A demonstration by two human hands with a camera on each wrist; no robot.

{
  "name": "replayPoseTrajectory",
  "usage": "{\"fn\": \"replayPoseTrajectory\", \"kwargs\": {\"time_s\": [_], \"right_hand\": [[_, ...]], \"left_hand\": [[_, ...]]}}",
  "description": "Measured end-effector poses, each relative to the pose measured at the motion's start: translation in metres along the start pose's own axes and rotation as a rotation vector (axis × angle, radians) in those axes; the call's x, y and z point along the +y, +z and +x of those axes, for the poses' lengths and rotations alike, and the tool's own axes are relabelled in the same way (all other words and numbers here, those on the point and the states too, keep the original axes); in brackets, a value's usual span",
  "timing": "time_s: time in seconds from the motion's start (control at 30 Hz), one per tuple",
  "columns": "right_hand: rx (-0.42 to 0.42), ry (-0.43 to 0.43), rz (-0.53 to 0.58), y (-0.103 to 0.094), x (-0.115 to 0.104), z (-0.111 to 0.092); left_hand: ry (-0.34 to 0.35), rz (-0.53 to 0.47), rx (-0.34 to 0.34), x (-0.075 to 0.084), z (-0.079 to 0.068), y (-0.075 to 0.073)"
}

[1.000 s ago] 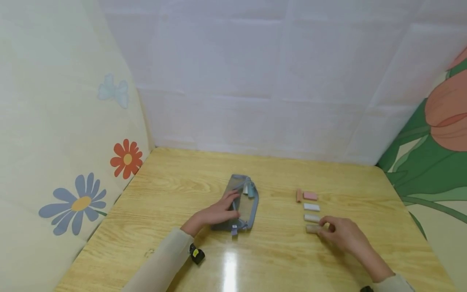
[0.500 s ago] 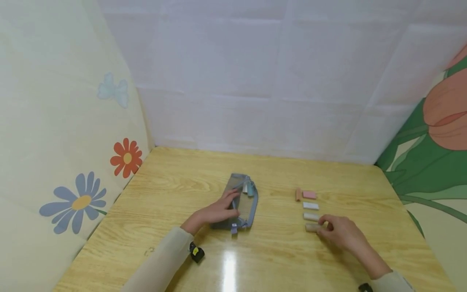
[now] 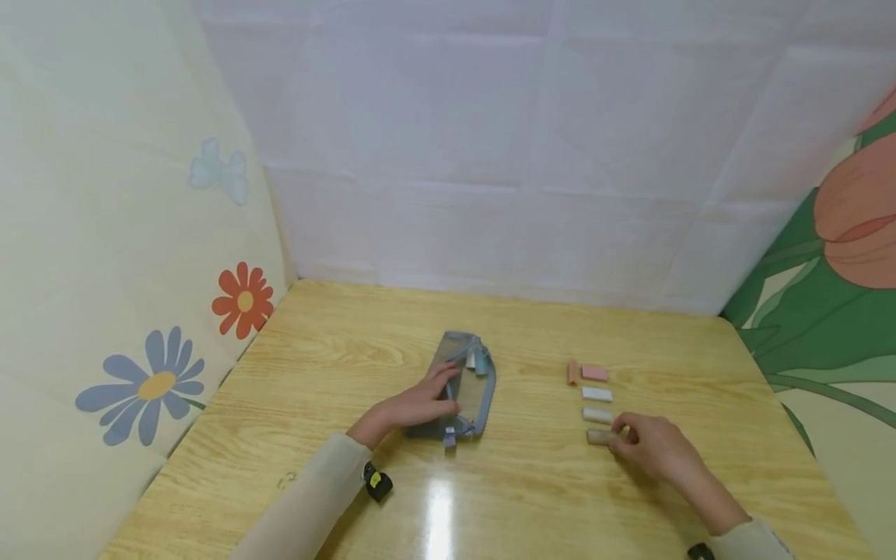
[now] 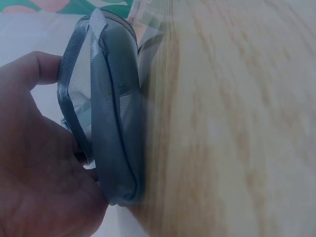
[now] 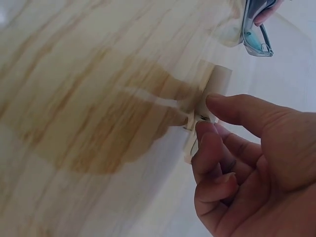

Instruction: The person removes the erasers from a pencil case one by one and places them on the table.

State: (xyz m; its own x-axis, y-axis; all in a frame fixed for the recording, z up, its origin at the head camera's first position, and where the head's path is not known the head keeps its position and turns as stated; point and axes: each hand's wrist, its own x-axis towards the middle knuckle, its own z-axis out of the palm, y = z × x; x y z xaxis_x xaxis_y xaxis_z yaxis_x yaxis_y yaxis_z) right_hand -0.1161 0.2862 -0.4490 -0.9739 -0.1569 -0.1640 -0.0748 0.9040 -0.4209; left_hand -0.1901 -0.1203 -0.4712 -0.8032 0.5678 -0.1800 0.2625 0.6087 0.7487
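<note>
In the head view my left hand [image 3: 420, 403] holds the blue-grey mesh zip pouch [image 3: 485, 404], with thumb and index finger spread at the near edge of its opening. In the left wrist view one fingertip touches the rim of the pouch [image 4: 116, 123], and other fingers are tucked by its side, partly hidden. My right hand [image 3: 658, 447] pinches one end of a small beige-brown eraser-like block [image 3: 599, 437] at the table. The right wrist view shows this block [image 5: 216, 86] between thumb and fingers, several fingers curled.
Beyond the held block lie a pale grey piece [image 3: 597, 415], a white piece [image 3: 596, 394], a pink piece [image 3: 594, 372] and an orange piece [image 3: 572, 372]. Light blue and white tags [image 3: 480, 361] hang at the pouch's far end. A white cloth [image 3: 490, 194] closes the table's back.
</note>
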Motion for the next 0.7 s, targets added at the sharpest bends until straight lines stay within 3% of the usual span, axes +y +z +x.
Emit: {"fn": "replayPoseTrajectory", "kwargs": {"time_s": [0.27, 0.7], "right_hand": [[0.014, -0.002, -0.011, -0.005, -0.011, -0.001], [0.116, -0.105, 0.047, 0.006, -0.051, 0.012]], "left_hand": [[0.003, 0.01, 0.0, 0.0, 0.004, 0.001], [0.014, -0.002, 0.006, -0.005, 0.002, 0.002]]}}
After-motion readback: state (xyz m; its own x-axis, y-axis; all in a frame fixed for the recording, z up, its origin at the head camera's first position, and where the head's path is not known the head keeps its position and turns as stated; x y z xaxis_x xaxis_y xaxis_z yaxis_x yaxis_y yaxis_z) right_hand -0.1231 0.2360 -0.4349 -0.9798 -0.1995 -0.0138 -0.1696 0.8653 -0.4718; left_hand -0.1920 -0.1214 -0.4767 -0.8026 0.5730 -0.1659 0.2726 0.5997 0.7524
